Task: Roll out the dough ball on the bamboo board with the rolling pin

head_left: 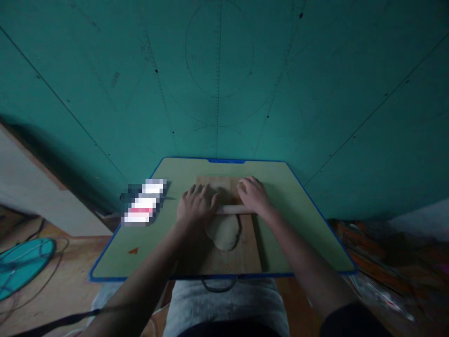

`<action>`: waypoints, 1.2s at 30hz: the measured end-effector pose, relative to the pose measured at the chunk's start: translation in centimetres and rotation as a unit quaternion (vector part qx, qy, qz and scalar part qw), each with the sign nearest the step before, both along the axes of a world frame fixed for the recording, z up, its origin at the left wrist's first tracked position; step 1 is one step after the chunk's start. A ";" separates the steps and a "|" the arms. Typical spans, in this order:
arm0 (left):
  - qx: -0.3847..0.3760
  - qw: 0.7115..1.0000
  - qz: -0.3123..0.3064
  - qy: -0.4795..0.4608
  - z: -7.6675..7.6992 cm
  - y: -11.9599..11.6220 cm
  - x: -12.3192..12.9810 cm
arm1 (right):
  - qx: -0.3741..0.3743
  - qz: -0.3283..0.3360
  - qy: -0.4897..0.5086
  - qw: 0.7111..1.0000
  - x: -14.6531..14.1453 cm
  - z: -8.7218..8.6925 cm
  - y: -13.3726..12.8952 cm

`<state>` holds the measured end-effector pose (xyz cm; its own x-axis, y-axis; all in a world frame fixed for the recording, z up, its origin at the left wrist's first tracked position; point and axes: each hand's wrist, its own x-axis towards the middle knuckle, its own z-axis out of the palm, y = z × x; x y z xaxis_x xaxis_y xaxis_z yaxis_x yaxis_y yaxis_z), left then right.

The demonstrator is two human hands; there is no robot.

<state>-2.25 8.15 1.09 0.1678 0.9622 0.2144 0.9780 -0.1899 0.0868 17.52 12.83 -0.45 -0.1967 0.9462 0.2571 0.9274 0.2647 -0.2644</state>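
A pale rolling pin point(233, 209) lies crosswise over the far part of a flattened piece of dough point(223, 234). The dough rests on a wooden board point(250, 252). My left hand point(197, 202) is on the left end of the pin, palm down, its fingers spread and pointing forward. My right hand point(253, 194) is at the right end, with its fingers curled round it. Both palms hide the ends of the pin.
The board lies on a small light green table point(147, 243) with a blue rim. A blurred-out object point(144, 203) and an orange scrap point(133, 251) are at its left. Behind stands a green wall point(224, 117); clutter lies on the floor at right.
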 end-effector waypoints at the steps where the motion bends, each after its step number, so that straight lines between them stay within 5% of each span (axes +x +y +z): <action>1: -0.010 1.000 0.009 0.003 0.2 0.5 0.1 | 0.009 -0.007 -0.002 1.000 0.0 0.1 0.4; 5: -0.030 0.999 0.031 0.018 0.8 1.8 0.2 | 0.019 -0.026 -0.005 0.999 -0.1 0.4 1.1; 9: -0.012 0.999 0.024 0.032 0.7 0.3 0.3 | 0.034 -0.024 0.004 0.999 -0.1 0.4 -0.3; 16: 0.091 0.993 -0.075 0.005 -1.0 -8.8 -0.4 | 0.070 0.066 0.016 0.995 1.1 -1.3 -8.2; 21: 0.111 0.987 -0.117 0.005 -2.9 -13.8 -0.6 | 0.086 0.038 -0.004 0.996 2.0 -3.2 -11.4; 27: 0.135 0.973 -0.190 0.000 -3.8 -14.7 0.2 | 0.022 0.036 0.022 0.999 0.6 -3.8 -8.6; 32: 0.067 0.969 -0.233 -0.044 -3.4 -14.7 0.9 | -0.041 0.053 0.011 0.998 -2.4 -2.5 -4.5; 36: 0.084 0.958 -0.259 -0.093 -3.7 -14.8 0.6 | -0.069 0.120 -0.013 0.990 -4.8 -1.0 -2.6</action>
<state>-1.69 -6.68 -2.60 0.5571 0.7094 0.4317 0.7190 -0.6722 0.1768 12.75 10.18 -1.40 -0.4254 0.8970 0.1205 0.8492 0.4416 -0.2896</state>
